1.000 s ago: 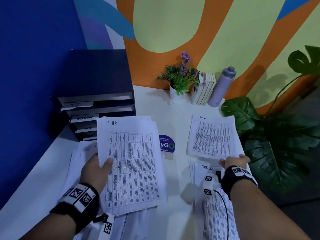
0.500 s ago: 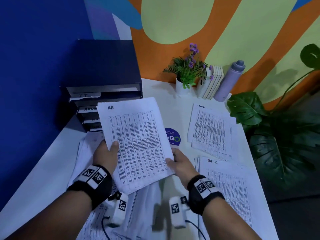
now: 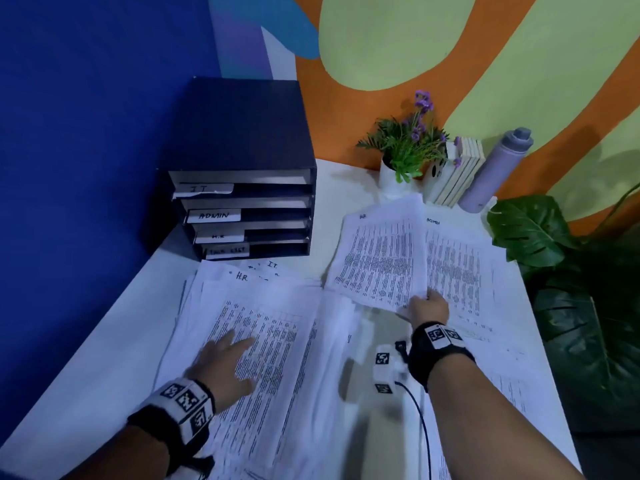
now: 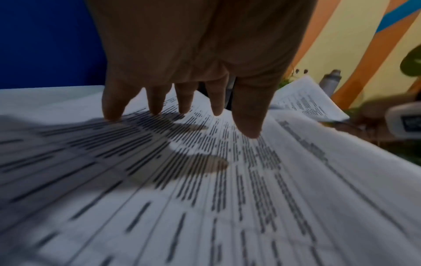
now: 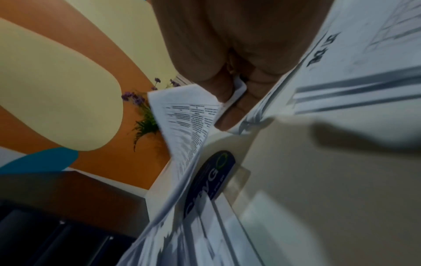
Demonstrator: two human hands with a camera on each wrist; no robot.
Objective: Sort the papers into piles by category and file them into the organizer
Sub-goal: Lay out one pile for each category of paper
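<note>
White printed sheets are lying fanned in a loose heap nearest the person, covering the near left of the table. Risk first: the heap is untidy and overlapping, so a sideways drag of the palm is likely to shear the top sheets out of order or push them toward the table edge. The left hand is lying over the heap, palm down, fingers straight and spread, with the tips touching or just above the top page and nothing gripped. Further out, the right hand is pinching the near corner of an HR sheet between thumb and fingers, wrist raised, holding it tilted off the table. That sheet is hanging partly over the ADMIN pile just beyond it; judged from the labels, releasing it there is going to mix categories. A one-corner pinch also leaves the page sagging and liable to fold or slip. Beyond, at the far left, the organizer is standing with labelled trays, the HR slot third down. Filing does not appear to have begun.
</note>
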